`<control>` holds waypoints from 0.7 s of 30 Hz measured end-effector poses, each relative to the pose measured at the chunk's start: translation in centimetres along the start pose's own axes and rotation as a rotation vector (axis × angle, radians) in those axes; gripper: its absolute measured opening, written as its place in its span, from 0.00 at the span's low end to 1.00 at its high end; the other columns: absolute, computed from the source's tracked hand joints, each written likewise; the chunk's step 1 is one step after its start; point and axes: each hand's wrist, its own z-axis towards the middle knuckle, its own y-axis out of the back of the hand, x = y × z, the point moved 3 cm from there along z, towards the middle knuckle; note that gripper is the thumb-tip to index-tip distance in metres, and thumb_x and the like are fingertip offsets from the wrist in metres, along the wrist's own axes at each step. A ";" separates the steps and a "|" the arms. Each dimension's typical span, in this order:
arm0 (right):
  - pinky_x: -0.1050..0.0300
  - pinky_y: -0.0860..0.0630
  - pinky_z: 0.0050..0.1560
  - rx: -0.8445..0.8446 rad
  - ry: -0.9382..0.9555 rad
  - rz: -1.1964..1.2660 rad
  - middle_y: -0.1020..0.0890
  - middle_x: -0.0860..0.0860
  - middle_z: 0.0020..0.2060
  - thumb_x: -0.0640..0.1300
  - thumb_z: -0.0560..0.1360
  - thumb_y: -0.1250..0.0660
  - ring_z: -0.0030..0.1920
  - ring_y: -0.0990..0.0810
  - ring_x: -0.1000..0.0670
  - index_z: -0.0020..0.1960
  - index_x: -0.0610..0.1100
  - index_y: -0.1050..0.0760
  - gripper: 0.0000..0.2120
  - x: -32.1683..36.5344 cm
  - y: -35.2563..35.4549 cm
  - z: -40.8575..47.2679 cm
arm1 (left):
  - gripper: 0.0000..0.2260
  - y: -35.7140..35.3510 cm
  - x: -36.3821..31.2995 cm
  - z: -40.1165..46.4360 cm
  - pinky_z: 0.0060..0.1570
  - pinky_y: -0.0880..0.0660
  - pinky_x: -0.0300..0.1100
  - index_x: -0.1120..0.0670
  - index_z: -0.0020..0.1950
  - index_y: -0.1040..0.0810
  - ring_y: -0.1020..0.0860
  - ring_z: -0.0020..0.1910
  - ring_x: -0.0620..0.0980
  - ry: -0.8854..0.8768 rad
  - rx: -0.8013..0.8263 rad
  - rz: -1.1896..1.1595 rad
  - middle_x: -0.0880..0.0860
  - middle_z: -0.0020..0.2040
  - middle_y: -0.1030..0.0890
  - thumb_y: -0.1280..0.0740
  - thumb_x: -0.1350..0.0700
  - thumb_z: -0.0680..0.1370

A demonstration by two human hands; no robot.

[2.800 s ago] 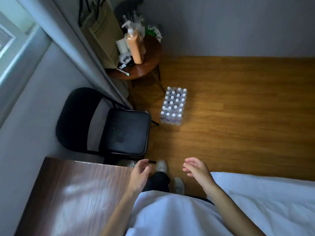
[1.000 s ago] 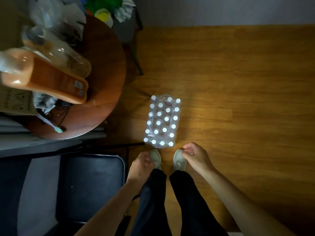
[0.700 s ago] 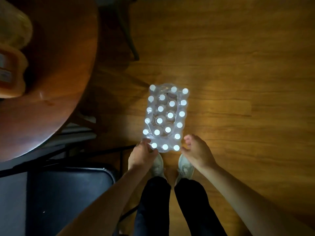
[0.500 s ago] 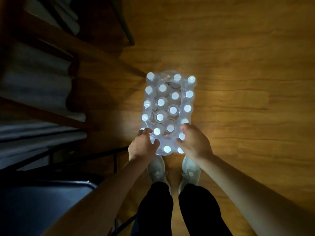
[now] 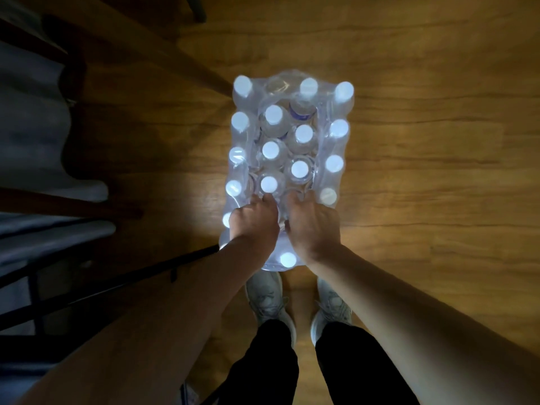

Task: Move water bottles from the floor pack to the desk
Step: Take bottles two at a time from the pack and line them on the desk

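The fingers [image 5: 264,200] of the left hand [image 5: 253,225] and of the right hand [image 5: 314,226] dip into the torn top of the clear plastic-wrapped pack of white-capped water bottles [image 5: 287,171], but whether they clamp a bottle is hidden. The pack sits on the brown wooden floor [image 5: 423,141] just ahead of 2 grey shoes [image 5: 267,299], its long axis running away from the person, caps upward. A single bottle probably lifts easily by the neck, being stiff there yet slick and squashy lower down.
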 end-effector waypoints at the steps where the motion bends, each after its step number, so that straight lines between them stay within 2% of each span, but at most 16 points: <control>1: 0.55 0.29 0.39 0.005 0.014 -0.017 0.19 0.46 0.50 0.44 0.80 0.41 0.46 0.16 0.45 0.60 0.45 0.30 0.09 0.0 -0.3 0.2 | 0.15 -0.1 -0.1 0.1 0.40 0.27 0.43 0.55 0.64 0.31 0.16 0.50 0.56 0.001 0.007 0.022 0.55 0.54 0.19 0.35 0.52 0.80; 5: 0.56 0.34 0.38 0.025 0.053 -0.054 0.19 0.45 0.49 0.42 0.81 0.45 0.46 0.16 0.45 0.60 0.44 0.31 0.10 -0.3 -0.6 1.0 | 0.12 -0.4 0.2 0.4 0.43 0.25 0.42 0.54 0.63 0.30 0.16 0.49 0.55 -0.006 -0.001 0.010 0.53 0.51 0.17 0.37 0.55 0.80; 10: 0.55 0.35 0.42 0.061 0.053 -0.029 0.20 0.44 0.54 0.42 0.79 0.38 0.51 0.17 0.43 0.63 0.43 0.31 0.13 -0.3 0.4 1.4 | 0.11 0.3 0.6 0.2 0.40 0.31 0.42 0.52 0.60 0.29 0.17 0.49 0.55 -0.008 -0.056 -0.118 0.53 0.51 0.18 0.35 0.53 0.79; 13: 0.53 0.27 0.45 0.057 0.047 0.040 0.21 0.44 0.55 0.43 0.77 0.34 0.50 0.17 0.42 0.63 0.44 0.31 0.16 -0.4 1.9 0.9 | 0.12 1.7 0.8 -0.8 0.43 0.24 0.43 0.52 0.57 0.28 0.18 0.48 0.56 -0.020 -0.092 -0.259 0.54 0.50 0.18 0.34 0.48 0.78; 16: 0.56 0.31 0.43 0.046 0.080 0.094 0.24 0.44 0.60 0.45 0.75 0.33 0.51 0.18 0.41 0.64 0.43 0.31 0.19 -0.4 3.9 -0.1 | 0.15 3.7 1.3 -2.4 0.46 0.21 0.47 0.53 0.58 0.28 0.18 0.49 0.57 -0.050 -0.101 -0.333 0.54 0.52 0.19 0.34 0.45 0.77; 21: 0.57 0.32 0.42 -0.015 0.078 0.133 0.23 0.46 0.54 0.49 0.74 0.31 0.48 0.18 0.43 0.61 0.43 0.28 0.19 0.0 8.5 -2.2 | 0.14 8.5 2.7 -5.8 0.40 0.27 0.44 0.51 0.54 0.28 0.19 0.45 0.56 -0.042 -0.130 -0.431 0.52 0.48 0.19 0.33 0.45 0.74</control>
